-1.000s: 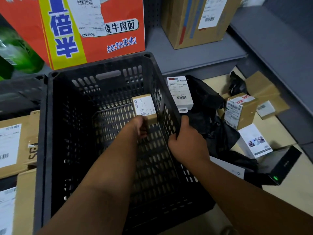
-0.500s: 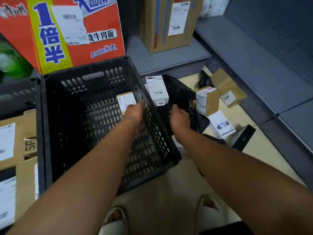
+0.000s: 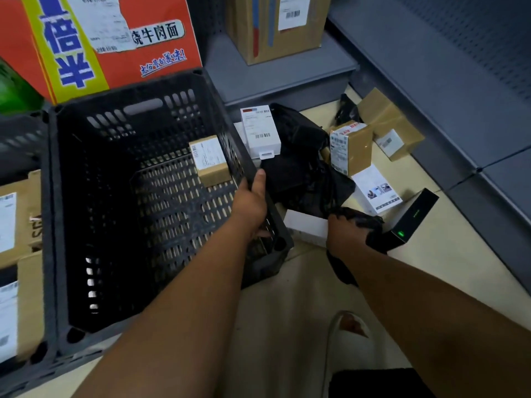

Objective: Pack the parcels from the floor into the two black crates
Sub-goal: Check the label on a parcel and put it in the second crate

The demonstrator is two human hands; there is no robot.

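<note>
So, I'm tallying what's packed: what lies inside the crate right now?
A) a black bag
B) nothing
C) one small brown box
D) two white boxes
C: a single labelled brown box lies on the bottom of the crate by its right wall, while the bag lies outside on the floor.

Single view, from a wide-angle camera worn on the person's head, facing forward and steeply down onto the floor (image 3: 287, 297). It sits close: the black crate (image 3: 50, 225) fills most of the left half, both forearms enter from the bottom edge, and a sandalled foot (image 3: 347, 331) shows directly beneath. The upper edge reaches the grey shelf base (image 3: 275, 67) and the brown carton (image 3: 301, 41) standing on it.
</note>
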